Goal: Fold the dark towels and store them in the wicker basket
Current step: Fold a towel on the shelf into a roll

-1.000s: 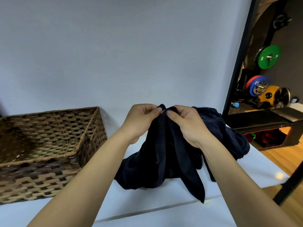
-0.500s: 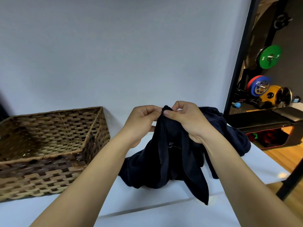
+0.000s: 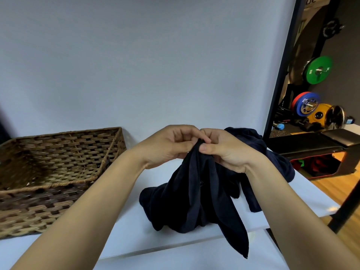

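Behind the two hands at the middle of the frame, much of the dark towel pile (image 3: 259, 145) is hidden by the wrists and by the raised cloth, so how many towels lie there cannot be told. The wicker basket (image 3: 58, 172) is cut off at the left edge, and its near wall blurs toward the lower left. Both forearms run out of the frame at the bottom.

At centre, the left hand (image 3: 171, 145) and the right hand (image 3: 224, 151) meet fingertip to fingertip, each pinching the top edge of one dark towel (image 3: 202, 199) between thumb and curled fingers. That towel hangs straight below the hands, lifted at its top while its lower folds rest on the white bench (image 3: 126, 230). One pointed corner trails toward the lower right, past the bench's near seam.

It is navy to near black, soft and matte, bunched in long vertical folds with a hemmed border visible along one edge. The basket sits on the bench at left, well apart from the towel.
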The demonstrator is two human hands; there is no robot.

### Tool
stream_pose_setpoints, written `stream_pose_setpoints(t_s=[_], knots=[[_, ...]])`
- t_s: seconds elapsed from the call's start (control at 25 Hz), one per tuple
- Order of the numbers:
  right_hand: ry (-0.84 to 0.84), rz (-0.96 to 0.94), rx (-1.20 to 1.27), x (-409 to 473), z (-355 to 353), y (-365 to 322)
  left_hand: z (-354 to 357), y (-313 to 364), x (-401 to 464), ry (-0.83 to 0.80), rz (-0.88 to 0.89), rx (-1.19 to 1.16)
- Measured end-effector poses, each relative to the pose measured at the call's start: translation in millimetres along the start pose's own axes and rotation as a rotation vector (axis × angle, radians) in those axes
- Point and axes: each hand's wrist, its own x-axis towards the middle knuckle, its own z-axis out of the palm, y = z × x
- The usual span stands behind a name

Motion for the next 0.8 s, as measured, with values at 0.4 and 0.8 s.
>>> stream_pose_setpoints(t_s=[0.4,0.8], knots=[[0.55,-0.293,-0.564,9,44,-17,-26,22,22,0.486,0.109,0.35],[0.23,0.071,-0.658,20,36,5,-83,52,10,0.947,0.119,0.639]])
